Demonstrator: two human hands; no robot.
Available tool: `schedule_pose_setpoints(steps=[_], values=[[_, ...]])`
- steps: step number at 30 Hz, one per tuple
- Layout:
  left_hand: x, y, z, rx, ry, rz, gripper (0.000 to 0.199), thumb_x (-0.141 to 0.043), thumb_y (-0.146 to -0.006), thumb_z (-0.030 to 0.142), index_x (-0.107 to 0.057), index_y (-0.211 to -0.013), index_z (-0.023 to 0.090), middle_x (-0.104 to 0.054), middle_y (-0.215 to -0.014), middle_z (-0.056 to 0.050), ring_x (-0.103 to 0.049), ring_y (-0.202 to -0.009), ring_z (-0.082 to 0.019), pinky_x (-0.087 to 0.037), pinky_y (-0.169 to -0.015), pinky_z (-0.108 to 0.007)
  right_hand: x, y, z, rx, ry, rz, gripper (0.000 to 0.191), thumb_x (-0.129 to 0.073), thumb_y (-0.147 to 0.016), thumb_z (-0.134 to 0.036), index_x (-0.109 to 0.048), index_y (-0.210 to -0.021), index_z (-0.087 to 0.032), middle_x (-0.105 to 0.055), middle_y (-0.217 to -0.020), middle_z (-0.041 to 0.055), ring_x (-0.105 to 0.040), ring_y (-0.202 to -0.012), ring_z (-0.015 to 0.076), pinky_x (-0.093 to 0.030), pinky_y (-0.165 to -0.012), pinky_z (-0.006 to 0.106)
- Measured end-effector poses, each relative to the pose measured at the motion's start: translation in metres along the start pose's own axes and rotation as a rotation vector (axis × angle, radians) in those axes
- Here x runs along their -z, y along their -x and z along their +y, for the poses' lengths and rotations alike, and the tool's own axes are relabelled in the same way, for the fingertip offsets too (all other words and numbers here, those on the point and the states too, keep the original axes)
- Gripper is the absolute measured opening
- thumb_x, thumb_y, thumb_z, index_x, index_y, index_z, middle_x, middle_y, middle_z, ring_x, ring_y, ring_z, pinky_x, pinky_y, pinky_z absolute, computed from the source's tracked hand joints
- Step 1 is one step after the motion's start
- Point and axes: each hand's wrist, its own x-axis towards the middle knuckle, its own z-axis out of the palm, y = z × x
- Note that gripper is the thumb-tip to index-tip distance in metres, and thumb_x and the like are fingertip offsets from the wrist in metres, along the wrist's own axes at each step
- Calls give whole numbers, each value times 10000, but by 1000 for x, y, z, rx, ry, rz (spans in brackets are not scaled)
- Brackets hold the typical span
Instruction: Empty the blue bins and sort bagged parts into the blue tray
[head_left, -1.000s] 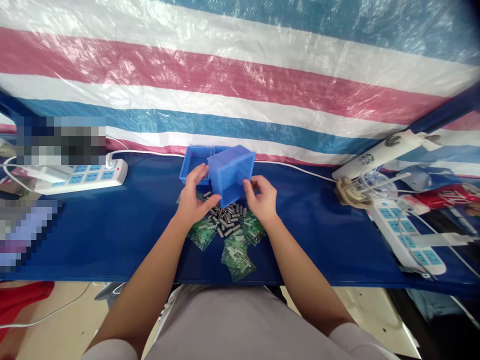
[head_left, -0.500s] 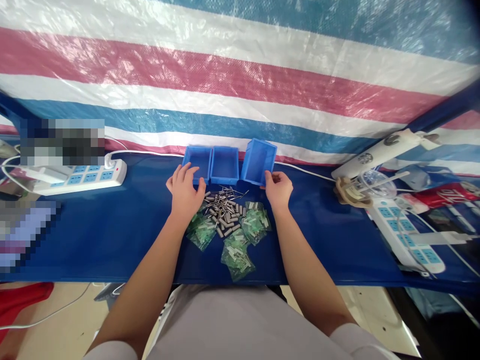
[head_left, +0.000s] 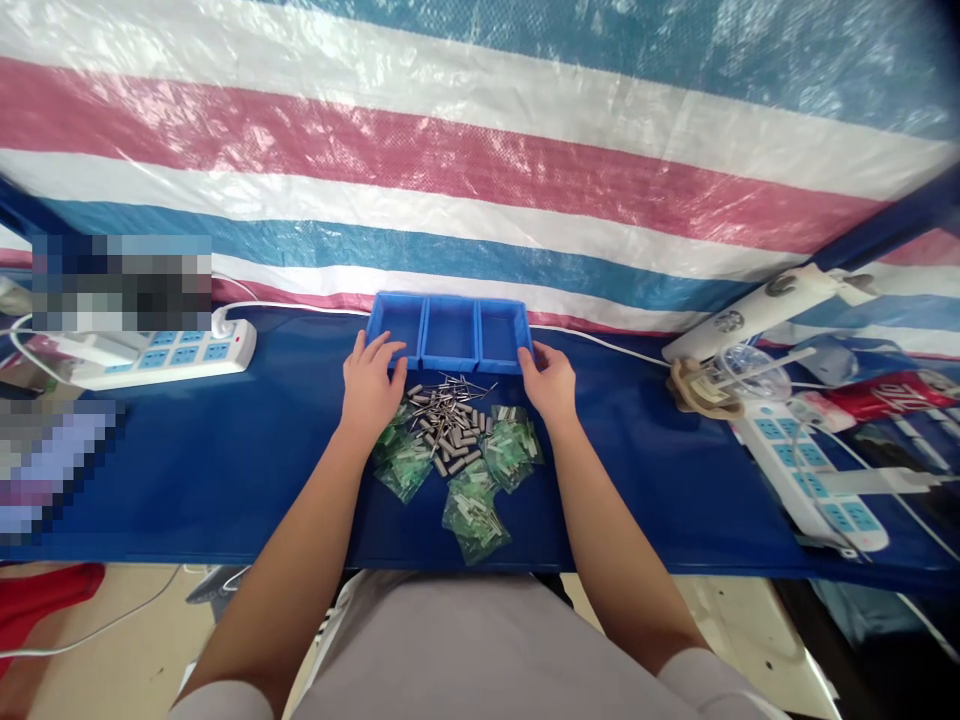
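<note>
Three blue bins stand side by side at the back of the blue table: a left bin point(head_left: 397, 322), a middle bin point(head_left: 450, 335) and a right bin point(head_left: 503, 335). My right hand point(head_left: 549, 382) grips the right bin at its front right corner. With fingers apart, my left hand point(head_left: 373, 385) rests by the front of the left bin, holding nothing. In front of the bins lies a pile of metal pins and small cylinders point(head_left: 451, 425). Around it are clear green bags of metal parts: a left bag point(head_left: 405, 465), a right bag point(head_left: 511, 448) and a front bag point(head_left: 475, 513).
A white power strip point(head_left: 176, 352) is at the left, another power strip point(head_left: 814, 480) at the right. Near the latter are a white roll point(head_left: 750, 312), a clear plastic cup point(head_left: 754, 370) and a red packet point(head_left: 892, 395). A striped sheet point(head_left: 480, 170) hangs behind the table.
The right bin has gone from tilted and apart to level and flush against the middle bin. My right hand moved slightly left with it, and my left hand shifted a little.
</note>
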Motion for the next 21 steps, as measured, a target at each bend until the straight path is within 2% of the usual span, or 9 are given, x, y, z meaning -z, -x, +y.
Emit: schedule_pose_setpoints(steps=[3,5,8,10,12,13,15,18,21], values=[[23,4,8,26,4,65,295,-514,-987,359,-652,-1214,229,-585,-1454,-101,-427,-1457,-343,-298,-1182,-565,26,12,-23,101,75,21,553,-650,-845,-504,-656,-1269,-150,-637,-1192,177,-619,-1042,295,-527,-954,511],[45,16,17,13,27,75,306,-524,-984,401,-632,-1225,246,-626,-1383,-94,-510,-1382,-297,-360,-1151,-513,52,30,-39,194,36,-222,545,-630,-884,-526,-602,-1328,-212,-615,-1238,150,-622,-1074,276,-553,-917,457],[72,50,25,-46,21,-164,443,-570,-949,506,-557,-1338,294,-536,-1479,-94,-502,-1382,-304,-394,-1127,-517,85,70,-54,290,141,-694,709,-679,-840,-619,-471,-1457,-338,-499,-1467,104,-491,-1354,328,-488,-1056,501],[79,77,25,-74,-55,-323,580,-603,-914,567,-494,-1430,327,-387,-1604,-101,-355,-1488,-375,-334,-1159,-593,91,102,-54,249,274,-785,923,-706,-785,-676,-304,-1560,-377,-315,-1623,111,-332,-1480,407,-418,-1109,602],[75,101,22,-79,-118,-399,686,-617,-887,610,-427,-1496,359,-268,-1670,-84,-232,-1534,-431,-293,-1160,-656,84,132,-48,258,398,-851,1168,-764,-686,-720,-150,-1616,-374,-115,-1703,121,-112,-1545,495,-301,-1144,709],[70,110,20,-80,-127,-415,707,-610,-892,608,-395,-1519,362,-235,-1685,-77,-224,-1537,-433,-301,-1157,-656,77,145,-45,276,442,-858,1233,-786,-650,-725,-126,-1624,-359,-67,-1713,122,-45,-1549,513,-247,-1159,733],[60,122,15,-87,-151,-416,737,-607,-898,587,-362,-1547,336,-216,-1691,-89,-232,-1532,-436,-320,-1144,-649,62,163,-37,298,504,-772,1171,-760,-696,-698,-159,-1624,-315,-77,-1710,129,-16,-1551,510,-196,-1169,750],[47,127,11,-114,-220,-332,630,-580,-932,504,-441,-1510,294,-320,-1651,-108,-294,-1505,-417,-344,-1123,-618,51,171,-27,336,518,-608,768,-646,-867,-490,-351,-1551,-305,-253,-1662,111,-149,-1540,446,-276,-1154,698],[42,127,7,-141,-261,-257,479,-544,-968,422,-546,-1426,283,-467,-1566,-92,-421,-1411,-382,-406,-1063,-561,56,165,-17,401,488,-509,547,-620,-838,-238,-548,-1378,-290,-441,-1532,116,-342,-1407,422,-399,-1053,639]])
